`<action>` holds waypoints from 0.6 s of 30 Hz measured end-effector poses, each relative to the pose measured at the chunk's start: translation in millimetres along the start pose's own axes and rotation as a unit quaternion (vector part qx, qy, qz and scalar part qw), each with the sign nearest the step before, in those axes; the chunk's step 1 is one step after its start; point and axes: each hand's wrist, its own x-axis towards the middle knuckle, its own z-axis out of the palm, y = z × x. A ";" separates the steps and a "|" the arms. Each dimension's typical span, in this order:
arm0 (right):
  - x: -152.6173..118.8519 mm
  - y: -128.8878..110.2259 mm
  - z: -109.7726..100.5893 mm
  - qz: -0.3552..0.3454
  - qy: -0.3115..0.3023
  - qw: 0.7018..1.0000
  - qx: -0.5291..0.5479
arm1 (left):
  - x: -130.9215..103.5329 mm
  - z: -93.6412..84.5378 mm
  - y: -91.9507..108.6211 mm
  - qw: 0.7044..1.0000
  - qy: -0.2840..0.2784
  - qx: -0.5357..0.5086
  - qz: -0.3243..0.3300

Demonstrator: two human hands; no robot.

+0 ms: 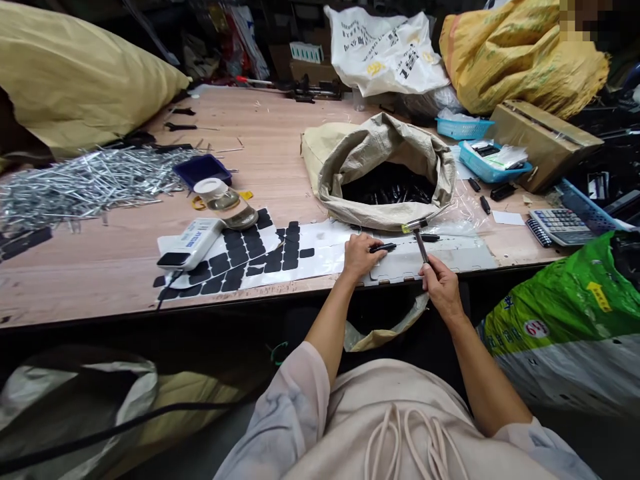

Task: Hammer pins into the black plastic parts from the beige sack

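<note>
Item: slim black piece (386,247), seemingly light, stiff, slick; best held by its left end. We pinch that end in our left grip (359,257), right end jutting out above the counter (280,143).

Item: hammer (421,247), likely head-heavy; our right grip (443,288) closes round the handle's near end.

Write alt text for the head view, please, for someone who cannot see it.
A person's right hand holds a small hammer above a workbench while the left hand holds a slim black part. Behind them stands an open sack of black pieces; at left lies a heap of metal rods.
</note>
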 end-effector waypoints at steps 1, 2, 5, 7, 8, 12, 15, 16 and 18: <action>-4.8 -1.8 -1.3 -0.025 -0.001 0.999 -0.036 | 0.0 -0.1 0.1 1.000 -0.002 -0.002 0.002; -8.9 -3.7 -2.4 -0.053 -0.001 0.996 -0.069 | 0.1 -0.1 0.1 1.000 -0.004 -0.005 0.003; -17.3 -7.9 -3.3 -0.128 -0.002 0.982 -0.139 | 0.1 0.1 -0.5 1.000 -0.010 -0.011 0.002; -20.9 -9.1 -2.1 -0.157 -0.008 0.972 -0.173 | 0.0 0.2 -0.8 1.000 -0.013 -0.014 0.001; -22.4 -9.3 -1.0 -0.166 -0.009 0.968 -0.188 | 0.0 0.1 -0.9 1.000 -0.014 -0.015 0.001; -26.9 -10.3 5.4 -0.180 -0.009 0.951 -0.252 | 0.3 -0.5 -0.8 1.000 -0.011 -0.015 -0.005; -29.5 -10.5 11.8 -0.188 0.002 0.935 -0.300 | 1.1 -0.3 -1.2 1.000 -0.007 -0.016 -0.008; -30.2 -10.1 13.9 -0.192 0.004 0.930 -0.313 | 1.5 0.1 -1.5 1.000 -0.008 -0.016 -0.008; -30.9 -8.3 17.1 -0.195 0.004 0.923 -0.332 | 2.4 1.2 -2.1 1.000 -0.009 -0.017 -0.011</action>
